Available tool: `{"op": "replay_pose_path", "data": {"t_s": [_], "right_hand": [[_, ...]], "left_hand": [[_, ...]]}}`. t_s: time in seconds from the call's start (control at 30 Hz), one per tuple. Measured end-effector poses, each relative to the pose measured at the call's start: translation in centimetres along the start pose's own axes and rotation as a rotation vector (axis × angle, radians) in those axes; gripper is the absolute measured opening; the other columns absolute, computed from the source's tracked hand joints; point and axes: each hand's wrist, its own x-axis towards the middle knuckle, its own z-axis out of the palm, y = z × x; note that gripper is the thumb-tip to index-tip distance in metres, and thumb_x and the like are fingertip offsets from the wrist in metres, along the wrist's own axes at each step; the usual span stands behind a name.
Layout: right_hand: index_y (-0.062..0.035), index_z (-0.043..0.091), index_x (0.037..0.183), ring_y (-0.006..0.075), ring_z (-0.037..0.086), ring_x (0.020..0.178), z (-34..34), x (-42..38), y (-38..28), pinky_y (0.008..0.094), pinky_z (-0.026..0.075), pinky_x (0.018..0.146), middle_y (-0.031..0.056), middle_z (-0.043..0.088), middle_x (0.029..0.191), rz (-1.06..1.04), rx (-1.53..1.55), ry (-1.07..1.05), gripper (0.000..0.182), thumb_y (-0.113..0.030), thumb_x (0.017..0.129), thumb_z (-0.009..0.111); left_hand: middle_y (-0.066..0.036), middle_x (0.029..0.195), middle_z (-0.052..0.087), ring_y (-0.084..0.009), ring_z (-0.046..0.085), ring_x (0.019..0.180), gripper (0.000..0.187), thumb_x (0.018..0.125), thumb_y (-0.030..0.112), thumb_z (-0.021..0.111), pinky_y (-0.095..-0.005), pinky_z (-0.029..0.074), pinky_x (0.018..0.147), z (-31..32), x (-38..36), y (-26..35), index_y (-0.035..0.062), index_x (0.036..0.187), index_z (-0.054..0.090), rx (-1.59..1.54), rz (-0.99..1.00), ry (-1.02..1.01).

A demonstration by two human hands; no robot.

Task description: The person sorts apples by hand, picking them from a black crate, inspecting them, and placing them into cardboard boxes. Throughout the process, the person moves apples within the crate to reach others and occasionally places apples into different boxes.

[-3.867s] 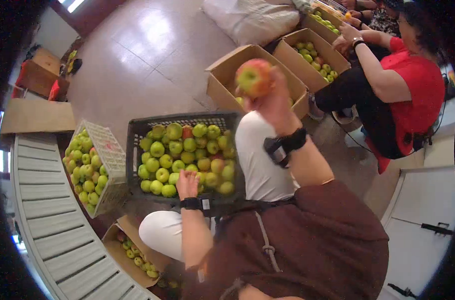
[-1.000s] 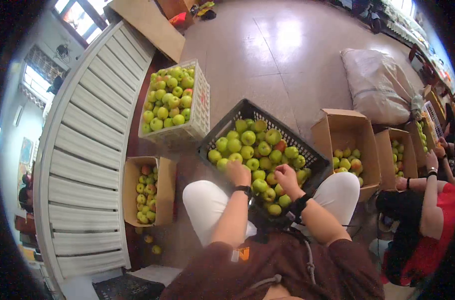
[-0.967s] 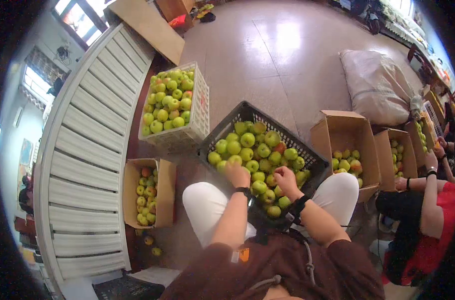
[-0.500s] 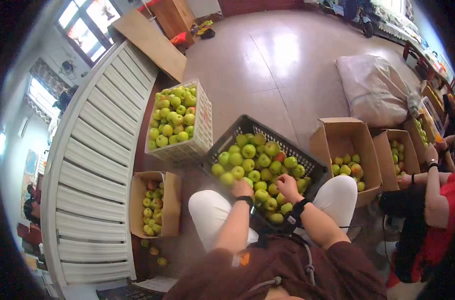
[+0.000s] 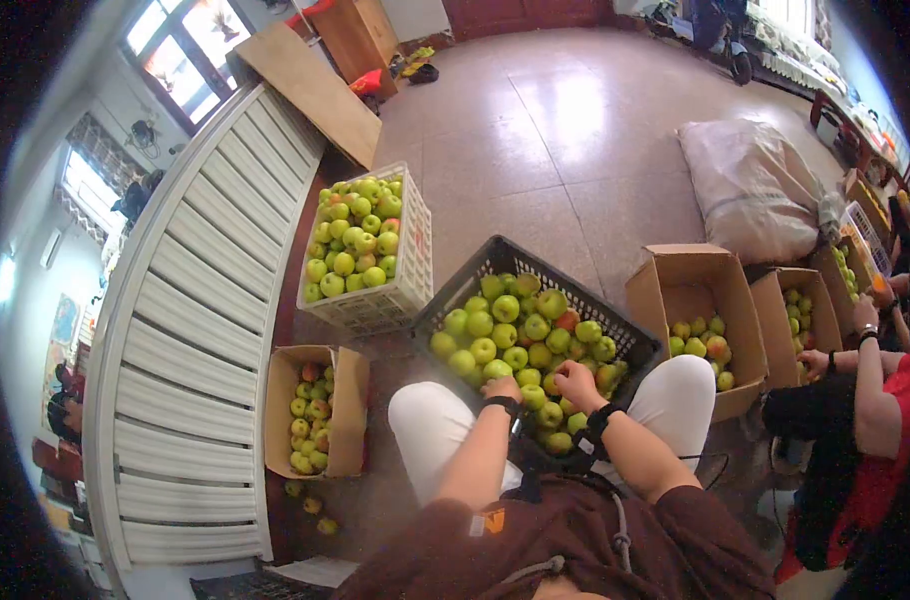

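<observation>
A black plastic crate (image 5: 627, 312) full of green apples (image 5: 515, 334) stands between my knees. My left hand (image 5: 502, 388) is low over the near left part of the apples, its fingers curled against a green apple (image 5: 495, 370). To the right, my right hand (image 5: 577, 384) is closed above the apples, thumb and fingers drawn together. What it holds, if anything, is hidden. Most of the fruit is green, with a reddish apple (image 5: 568, 318) near the far right side.
A white crate (image 5: 415, 250) of apples stands ahead left, with an apple carton (image 5: 348, 420) nearer me. Loose apples (image 5: 326, 525) lie beside the slatted white panel (image 5: 180, 400). At right are cartons (image 5: 680, 285), a large sack (image 5: 745, 190) and a co-worker's hand (image 5: 865, 313).
My left hand has shifted slightly right and nearer me within the crate. My right hand stays almost in place. The whole view has moved a little.
</observation>
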Motion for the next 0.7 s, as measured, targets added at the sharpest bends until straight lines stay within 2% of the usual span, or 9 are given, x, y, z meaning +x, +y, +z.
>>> {"op": "replay_pose_path", "data": {"t_s": [0.1, 0.2, 0.3, 0.4, 0.47, 0.6, 0.67, 0.7], "right_hand": [[0.0006, 0.061, 0.084, 0.0253, 0.061, 0.072, 0.4, 0.3, 0.4, 0.0347, 0.047, 0.066, 0.0155, 0.062, 0.076, 0.002, -0.021, -0.002, 0.022, -0.016, 0.07, 0.058], [0.0009, 0.06, 0.084, 0.0255, 0.061, 0.07, 0.7, 0.4, 0.9, 0.0348, 0.048, 0.065, 0.0155, 0.062, 0.075, 0.013, -0.02, 0.009, 0.022, -0.016, 0.07, 0.058], [0.0008, 0.06, 0.084, 0.0256, 0.061, 0.07, 0.5, 0.5, 1.0, 0.0347, 0.047, 0.065, 0.0153, 0.062, 0.075, 0.032, 0.003, 0.002, 0.021, -0.016, 0.071, 0.057], [0.0008, 0.06, 0.084, 0.0262, 0.06, 0.072, 0.2, 0.2, 0.5, 0.0351, 0.047, 0.066, 0.0154, 0.062, 0.077, 0.038, -0.009, -0.008, 0.022, -0.016, 0.071, 0.056], [0.0009, 0.061, 0.084, 0.0268, 0.06, 0.072, -0.4, -0.1, -0.4, 0.0357, 0.047, 0.066, 0.0157, 0.062, 0.078, 0.048, -0.006, -0.026, 0.022, -0.016, 0.071, 0.056], [0.001, 0.061, 0.084, 0.028, 0.06, 0.074, -0.2, 0.1, -0.1, 0.0362, 0.047, 0.068, 0.0167, 0.062, 0.08, 0.04, -0.007, -0.018, 0.023, -0.016, 0.069, 0.056], [0.0008, 0.061, 0.084, 0.0282, 0.06, 0.076, -0.3, 0.1, -0.2, 0.0361, 0.047, 0.069, 0.0169, 0.062, 0.08, 0.002, -0.012, -0.033, 0.023, -0.016, 0.069, 0.056], [0.0008, 0.061, 0.084, 0.0284, 0.06, 0.076, -0.2, 0.1, -0.1, 0.0362, 0.047, 0.069, 0.017, 0.063, 0.08, 0.0, 0.001, -0.026, 0.024, -0.017, 0.069, 0.057]], "left_hand": [[-0.015, 0.12, 0.049, -0.0323, 0.044, 0.113, 0.039, 0.073, 0.031, 0.062, -0.0455, 0.038, 0.089, 0.5, 1.5, -0.6, 0.0084, 0.105, 0.059, -0.054, -0.006, -0.051], [-0.015, 0.116, 0.052, -0.0312, 0.045, 0.113, 0.042, 0.071, 0.03, 0.064, -0.0441, 0.038, 0.089, 0.9, 1.5, -0.1, 0.0097, 0.107, 0.058, -0.103, -0.142, 0.038], [-0.015, 0.115, 0.053, -0.0315, 0.046, 0.111, 0.042, 0.072, 0.028, 0.064, -0.0427, 0.038, 0.09, 1.7, 1.6, 0.1, 0.0106, 0.109, 0.058, -0.123, -0.106, 0.1], [-0.017, 0.113, 0.054, -0.0317, 0.05, 0.107, 0.037, 0.074, 0.026, 0.062, -0.04, 0.041, 0.089, 1.3, 1.7, -0.2, 0.0089, 0.106, 0.059, -0.06, 0.01, -0.017], [-0.017, 0.111, 0.056, -0.0319, 0.052, 0.105, 0.039, 0.071, 0.027, 0.064, -0.0391, 0.042, 0.088, 3.8, 3.8, -0.3, 0.0071, 0.104, 0.06, -0.092, 0.061, -0.088], [-0.017, 0.107, 0.058, -0.0291, 0.055, 0.101, 0.039, 0.068, 0.03, 0.067, -0.0374, 0.044, 0.085, 3.9, 3.2, -0.2, 0.0052, 0.098, 0.063, -0.058, 0.199, -0.159], [-0.016, 0.107, 0.058, -0.0277, 0.055, 0.101, 0.039, 0.069, 0.031, 0.066, -0.0368, 0.045, 0.085, 8.3, 7.6, -1.0, 0.0055, 0.098, 0.063, 0.033, 0.354, -0.227], [-0.016, 0.107, 0.058, -0.0271, 0.055, 0.101, 0.039, 0.069, 0.032, 0.066, -0.0365, 0.045, 0.084, 8.4, 7.7, -0.9, 0.0056, 0.098, 0.063, 0.08, 0.431, -0.259]]}}
